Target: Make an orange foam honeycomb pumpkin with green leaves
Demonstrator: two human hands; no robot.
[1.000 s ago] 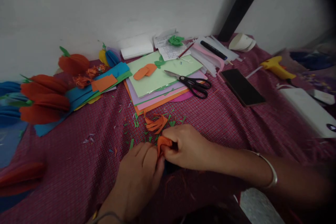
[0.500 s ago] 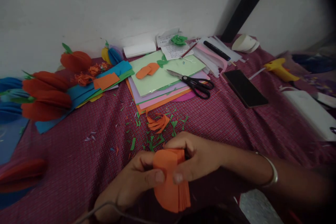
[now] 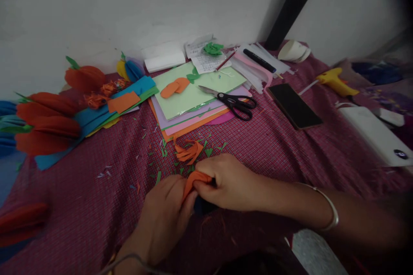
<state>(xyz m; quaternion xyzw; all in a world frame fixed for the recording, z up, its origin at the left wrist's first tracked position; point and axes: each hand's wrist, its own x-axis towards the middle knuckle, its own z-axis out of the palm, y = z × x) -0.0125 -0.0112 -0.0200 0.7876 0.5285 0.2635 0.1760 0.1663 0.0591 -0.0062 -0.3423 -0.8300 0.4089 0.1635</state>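
Observation:
Between my two hands an orange folded paper stack (image 3: 195, 179) is gripped and bent, with most of it hidden by the fingers. My left hand (image 3: 164, 210) closes on its left side, thumb pressed along it. My right hand (image 3: 222, 182) pinches the other end, fingers curled over. Just beyond the hands lie curled orange paper strips (image 3: 189, 151) and scattered green paper scraps (image 3: 158, 177). Farther back, black-handled scissors (image 3: 234, 102) rest partly on a stack of coloured paper sheets (image 3: 193, 94), near orange paper cutouts (image 3: 174, 87).
Orange paper pumpkins (image 3: 48, 133) and blue paper strips (image 3: 93, 120) lie at left. To the right are a phone (image 3: 294, 106), a yellow glue gun (image 3: 337, 82), a white power bank (image 3: 374, 135) and paper cups (image 3: 293, 51). A black marker (image 3: 260, 60) lies at the back.
The orange paper stack was held upright with its rounded face showing; now it is bent and largely covered by my hands. Both hands have turned inward around it. The view has shifted slightly.

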